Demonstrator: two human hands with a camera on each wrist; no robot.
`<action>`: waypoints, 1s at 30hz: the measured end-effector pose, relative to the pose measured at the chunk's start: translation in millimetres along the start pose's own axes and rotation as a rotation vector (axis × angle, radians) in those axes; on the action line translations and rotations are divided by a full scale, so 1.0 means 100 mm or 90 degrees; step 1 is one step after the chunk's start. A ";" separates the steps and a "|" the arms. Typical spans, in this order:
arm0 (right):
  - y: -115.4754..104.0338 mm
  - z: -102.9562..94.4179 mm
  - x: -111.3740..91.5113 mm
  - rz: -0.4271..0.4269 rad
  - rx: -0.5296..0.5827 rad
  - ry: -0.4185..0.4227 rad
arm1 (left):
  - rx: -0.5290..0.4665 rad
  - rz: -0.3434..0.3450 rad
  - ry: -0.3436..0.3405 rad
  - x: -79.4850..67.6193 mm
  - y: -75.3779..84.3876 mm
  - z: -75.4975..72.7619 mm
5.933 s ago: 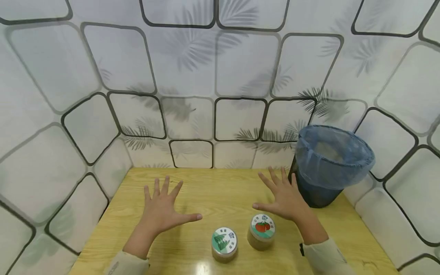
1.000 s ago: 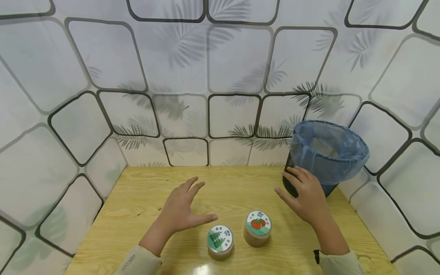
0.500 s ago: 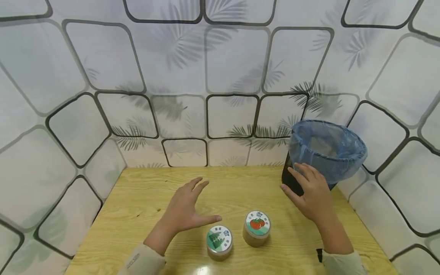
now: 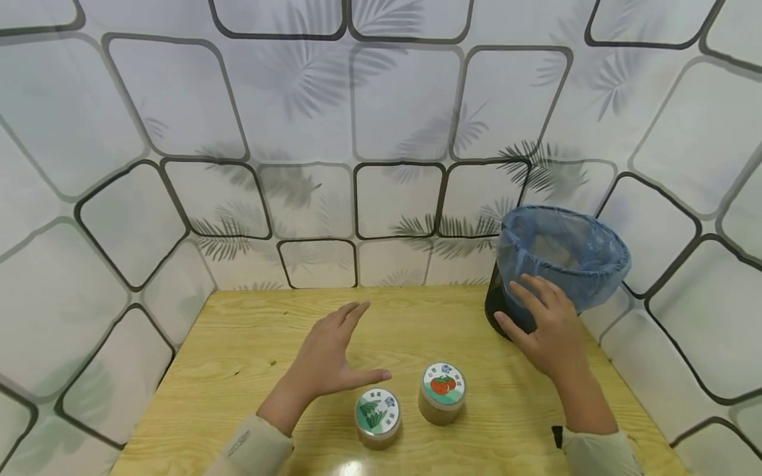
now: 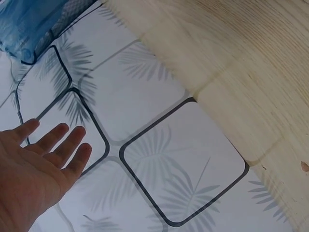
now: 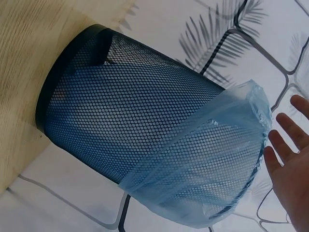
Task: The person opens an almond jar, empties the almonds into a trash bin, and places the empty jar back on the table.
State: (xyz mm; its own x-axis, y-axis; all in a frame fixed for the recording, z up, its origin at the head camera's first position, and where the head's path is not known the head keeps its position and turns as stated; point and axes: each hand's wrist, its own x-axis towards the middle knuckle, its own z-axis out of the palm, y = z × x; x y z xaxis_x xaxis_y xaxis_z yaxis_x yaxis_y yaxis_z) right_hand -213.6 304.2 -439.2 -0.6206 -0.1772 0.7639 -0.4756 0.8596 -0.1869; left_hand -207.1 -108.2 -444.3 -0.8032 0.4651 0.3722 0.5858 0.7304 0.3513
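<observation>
My left hand (image 4: 327, 357) hovers over the table with thumb and fingers spread apart, holding nothing. Just to the right of its thumb stands a small round jar (image 4: 378, 413) whose lid label shows green vegetables. A second jar (image 4: 442, 391), with red tomatoes on its label, stands beside the first, slightly farther back. My right hand (image 4: 550, 330) is in front of the trash can (image 6: 130, 101), overlapping it in the head view, with fingers loosely bent and nothing held. The can is black mesh, lined with a blue plastic bag (image 4: 571, 281) folded over its rim.
The light wooden table (image 4: 250, 330) meets patterned, wallpaper-like walls (image 4: 399, 99) at the back and on both sides. The trash can stands at the table's back right corner. A bright reflection lies on the table near the front.
Both hands have shifted slightly to the right in the head view over the last second. Compared with the oldest frame, the fingers are less widely splayed. The jars stay in place.
</observation>
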 end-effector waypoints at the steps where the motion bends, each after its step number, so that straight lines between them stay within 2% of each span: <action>1: 0.01 0.00 0.00 0.004 0.002 -0.002 | 0.000 0.001 0.000 0.01 0.00 0.00; 8: 0.06 -0.01 0.01 0.014 0.001 0.003 | 0.002 -0.003 -0.007 0.03 0.02 0.04; 17: 0.12 0.00 -0.03 0.026 -0.013 -0.006 | 0.000 0.018 -0.003 0.11 0.06 0.07; 30: 0.16 0.01 -0.03 0.032 -0.010 0.017 | -0.010 0.020 -0.027 0.18 0.12 0.11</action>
State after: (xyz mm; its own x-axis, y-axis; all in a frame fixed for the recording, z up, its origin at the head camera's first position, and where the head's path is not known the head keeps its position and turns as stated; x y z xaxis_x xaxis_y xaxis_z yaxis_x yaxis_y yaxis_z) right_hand -220.1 318.5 -444.9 -0.6261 -0.1210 0.7703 -0.4344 0.8745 -0.2158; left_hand -215.8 -85.4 -442.8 -0.7880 0.5084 0.3472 0.6121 0.7076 0.3529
